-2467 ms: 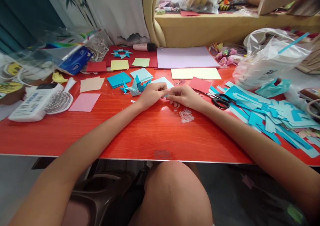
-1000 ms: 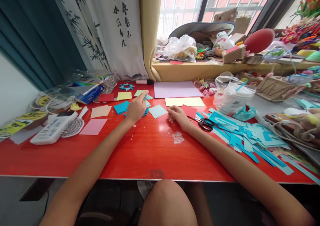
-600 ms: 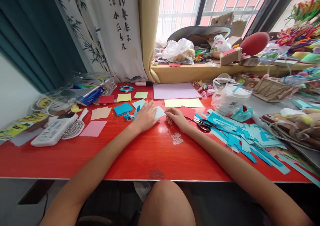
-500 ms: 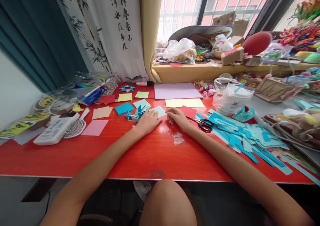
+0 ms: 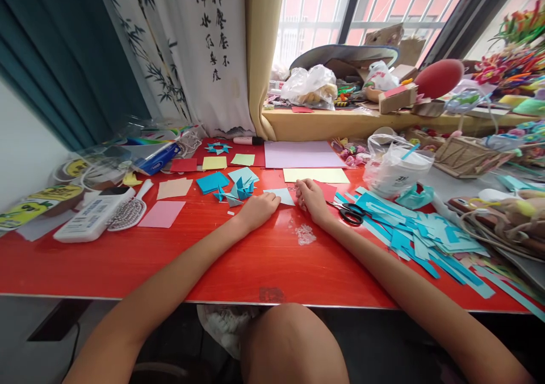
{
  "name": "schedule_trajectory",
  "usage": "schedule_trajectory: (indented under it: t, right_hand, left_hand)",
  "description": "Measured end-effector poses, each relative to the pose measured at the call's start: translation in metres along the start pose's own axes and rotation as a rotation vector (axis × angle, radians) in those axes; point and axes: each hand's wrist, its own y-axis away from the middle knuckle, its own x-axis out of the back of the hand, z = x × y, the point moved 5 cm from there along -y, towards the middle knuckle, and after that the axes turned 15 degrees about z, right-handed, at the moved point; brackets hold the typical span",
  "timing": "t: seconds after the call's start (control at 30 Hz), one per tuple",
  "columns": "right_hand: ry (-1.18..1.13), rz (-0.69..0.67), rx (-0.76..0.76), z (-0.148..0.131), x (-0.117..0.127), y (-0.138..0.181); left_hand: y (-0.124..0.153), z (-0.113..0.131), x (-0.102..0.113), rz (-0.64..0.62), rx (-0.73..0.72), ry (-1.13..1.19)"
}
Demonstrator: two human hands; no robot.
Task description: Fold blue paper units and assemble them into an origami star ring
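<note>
Pinning a pale blue paper square (image 5: 281, 195) flat and steady at the middle of the red desk (image 5: 238, 259), left hand (image 5: 259, 209) and right hand (image 5: 313, 199) each with grip closed on one edge, scissors (image 5: 349, 212) within reach at right.

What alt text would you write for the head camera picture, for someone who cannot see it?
A person's left hand and right hand touch a piece of light blue paper on a red table. Folded blue paper pieces lie beyond the left hand; scissors and a heap of blue paper strips lie to the right.
</note>
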Motion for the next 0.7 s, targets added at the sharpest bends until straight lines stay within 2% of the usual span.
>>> schedule_trajectory:
  t: [0.17, 0.3, 0.4, 0.47, 0.6, 0.7]
  right_hand:
    - [0.038, -0.058, -0.013, -0.001, -0.004, 0.004]
    - [-0.056, -0.154, -0.058, -0.002, -0.007, 0.003]
    - [-0.153, -0.162, -0.062, -0.004, -0.004, 0.002]
    - [-0.214, -0.195, -0.066, -0.006, -0.005, 0.003]
    - [-0.271, -0.283, -0.041, -0.012, -0.011, 0.01]
    - [-0.327, -0.281, -0.049, -0.014, -0.013, 0.012]
  left_hand:
    - [-0.001, -0.009, 0.006, 0.153, 0.06, 0.008]
    - [-0.001, -0.007, 0.012, 0.315, -0.056, 0.175]
    - [-0.003, -0.006, 0.013, 0.339, -0.077, 0.307]
    - [-0.005, -0.01, 0.014, 0.362, 0.043, 0.388]
    - [-0.007, -0.019, 0.015, 0.398, 0.404, 0.594]
    - [-0.007, -0.02, 0.013, 0.373, 0.52, 0.689]
